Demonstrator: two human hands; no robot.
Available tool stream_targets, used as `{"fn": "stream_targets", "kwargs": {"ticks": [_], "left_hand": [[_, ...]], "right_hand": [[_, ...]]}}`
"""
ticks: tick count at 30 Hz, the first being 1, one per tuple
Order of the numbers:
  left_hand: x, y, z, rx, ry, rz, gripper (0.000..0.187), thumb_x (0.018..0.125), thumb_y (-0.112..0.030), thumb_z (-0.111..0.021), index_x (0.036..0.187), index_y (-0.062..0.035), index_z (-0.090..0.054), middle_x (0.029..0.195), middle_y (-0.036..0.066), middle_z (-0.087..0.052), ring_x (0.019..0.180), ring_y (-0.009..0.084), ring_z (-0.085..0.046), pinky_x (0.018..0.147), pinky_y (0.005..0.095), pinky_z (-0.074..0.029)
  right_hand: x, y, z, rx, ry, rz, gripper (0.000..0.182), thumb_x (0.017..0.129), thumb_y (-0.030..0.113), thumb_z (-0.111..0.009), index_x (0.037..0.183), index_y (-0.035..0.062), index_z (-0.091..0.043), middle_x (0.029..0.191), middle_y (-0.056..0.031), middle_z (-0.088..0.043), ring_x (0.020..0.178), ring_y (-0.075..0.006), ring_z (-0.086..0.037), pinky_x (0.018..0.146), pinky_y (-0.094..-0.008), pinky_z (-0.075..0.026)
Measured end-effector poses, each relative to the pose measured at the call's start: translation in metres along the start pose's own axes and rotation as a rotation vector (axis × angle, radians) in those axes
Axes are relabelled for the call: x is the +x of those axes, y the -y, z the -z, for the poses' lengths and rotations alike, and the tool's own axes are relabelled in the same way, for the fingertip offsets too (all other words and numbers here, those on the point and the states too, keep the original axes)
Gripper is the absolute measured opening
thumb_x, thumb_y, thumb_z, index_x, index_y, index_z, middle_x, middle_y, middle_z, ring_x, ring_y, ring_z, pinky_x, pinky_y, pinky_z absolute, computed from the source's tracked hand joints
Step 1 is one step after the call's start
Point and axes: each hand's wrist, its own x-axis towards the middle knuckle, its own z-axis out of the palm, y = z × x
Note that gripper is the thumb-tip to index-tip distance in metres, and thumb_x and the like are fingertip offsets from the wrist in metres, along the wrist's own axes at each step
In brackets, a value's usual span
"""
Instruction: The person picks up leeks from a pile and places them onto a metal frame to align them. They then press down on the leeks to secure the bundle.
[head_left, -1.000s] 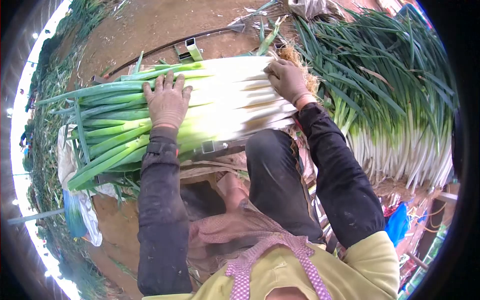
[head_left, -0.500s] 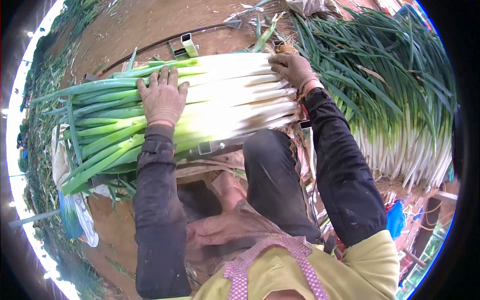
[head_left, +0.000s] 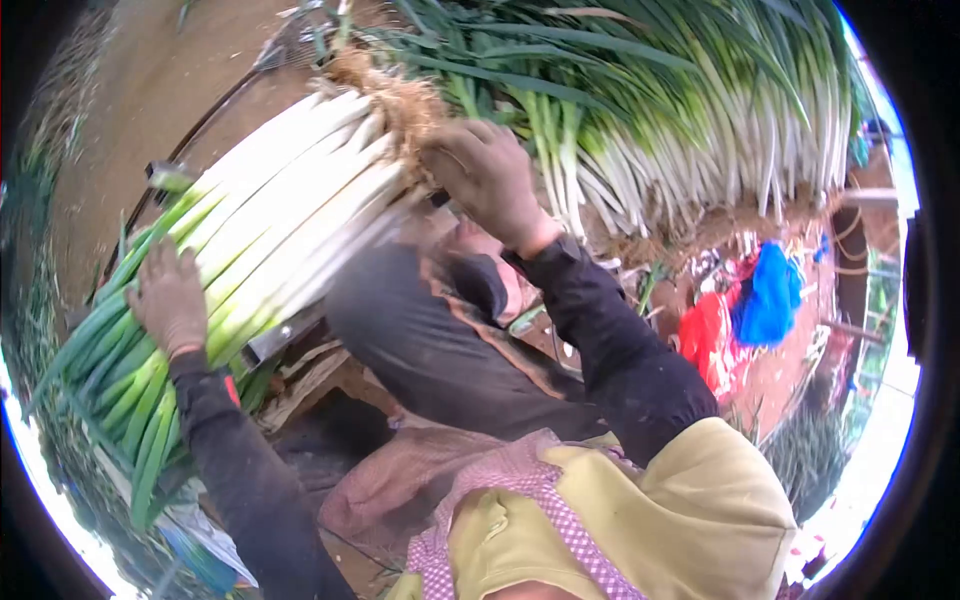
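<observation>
A bundle of long green onions [head_left: 285, 180] lies in front of me, white stalks toward the roots and green leaves at the lower left. My left hand [head_left: 170, 295], in a tan glove, rests on the green leaves with its fingers spread. Beside the brown roots [head_left: 405, 105] is my right hand [head_left: 485, 175], also gloved; its fingers are bent and blurred, and whether they hold anything is hidden.
A large pile of green onions [head_left: 690, 140] lies at the upper right. Red bags [head_left: 708, 340] and a blue bag [head_left: 768, 295] are on the ground at the right. A metal frame end [head_left: 270, 343] shows under the bundle, near my knee [head_left: 400, 320].
The view has turned, so the bundle appears tilted and further left. My right hand has gone from resting on the root ends to beside them. My left hand remains on the leaves.
</observation>
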Motion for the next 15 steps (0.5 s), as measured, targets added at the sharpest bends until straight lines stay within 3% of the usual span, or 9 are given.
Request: {"fn": "stream_targets", "kwargs": {"ticks": [2,4,7,8,10,12,15], "left_hand": [[0.003,0.000,-0.005,-0.014,0.000,0.020,0.052,0.104,-0.047,-0.040,0.151,-0.0255,-0.045,0.159,-0.004,-0.042,0.142,0.0181,-0.043,0.117,0.0587,-0.028],[0.003,0.003,-0.011,-0.020,-0.012,0.015,0.052,0.104,-0.047,-0.041,0.151,-0.0252,-0.046,0.159,-0.002,-0.043,0.142,0.0186,-0.043,0.116,0.0583,-0.029],[0.012,0.010,-0.029,-0.025,-0.018,0.001,0.052,0.104,-0.046,-0.041,0.152,-0.0253,-0.045,0.158,-0.001,-0.044,0.143,0.0194,-0.043,0.115,0.0580,-0.029],[0.012,0.014,-0.034,-0.022,-0.013,-0.007,0.053,0.104,-0.046,-0.041,0.153,-0.0254,-0.044,0.158,-0.001,-0.044,0.143,0.0197,-0.042,0.115,0.0579,-0.029],[0.011,0.019,-0.039,-0.052,-0.039,-0.028,0.052,0.105,-0.045,-0.040,0.153,-0.0250,-0.043,0.158,-0.001,-0.044,0.144,0.0196,-0.041,0.115,0.0571,-0.029],[0.011,0.023,-0.044,-0.082,-0.053,-0.041,0.052,0.106,-0.045,-0.039,0.154,-0.0247,-0.043,0.158,-0.001,-0.044,0.145,0.0197,-0.041,0.116,0.0570,-0.028],[0.010,0.020,-0.033,-0.063,-0.028,-0.051,0.052,0.107,-0.044,-0.039,0.154,-0.0228,-0.043,0.158,0.000,-0.044,0.145,0.0210,-0.040,0.116,0.0579,-0.027]], "right_hand": [[-0.054,-0.036,0.023,0.010,0.041,-0.167,0.018,0.088,0.018,-0.073,0.105,0.0128,-0.072,0.090,-0.0093,-0.071,0.080,-0.0304,-0.067,0.070,-0.0406,-0.052],[-0.117,-0.085,0.037,0.120,0.035,-0.674,0.024,0.094,0.022,-0.067,0.113,0.0070,-0.071,0.098,-0.0149,-0.074,0.090,-0.0341,-0.070,0.078,-0.0391,-0.054],[-0.217,-0.187,0.054,-0.260,0.191,-1.010,0.032,0.094,0.033,-0.064,0.114,0.0096,-0.071,0.106,-0.0185,-0.073,0.102,-0.0331,-0.070,0.087,-0.0405,-0.053],[-0.249,-0.212,0.054,-0.268,0.133,-1.025,0.036,0.093,0.038,-0.064,0.114,0.0099,-0.071,0.107,-0.0178,-0.073,0.103,-0.0338,-0.070,0.087,-0.0415,-0.053],[-0.268,-0.232,0.059,-0.331,0.252,-1.180,0.043,0.090,0.041,-0.065,0.119,0.0103,-0.069,0.111,-0.0170,-0.073,0.104,-0.0344,-0.069,0.088,-0.0420,-0.053],[-0.283,-0.244,0.048,-0.413,0.306,-1.060,0.051,0.087,0.046,-0.067,0.124,0.0110,-0.066,0.112,-0.0162,-0.073,0.105,-0.0359,-0.069,0.090,-0.0430,-0.052],[-0.247,-0.236,0.032,-0.386,0.569,-1.180,0.068,0.083,0.051,-0.069,0.131,0.0040,-0.060,0.121,-0.0237,-0.067,0.114,-0.0412,-0.064,0.097,-0.0475,-0.049]]}}
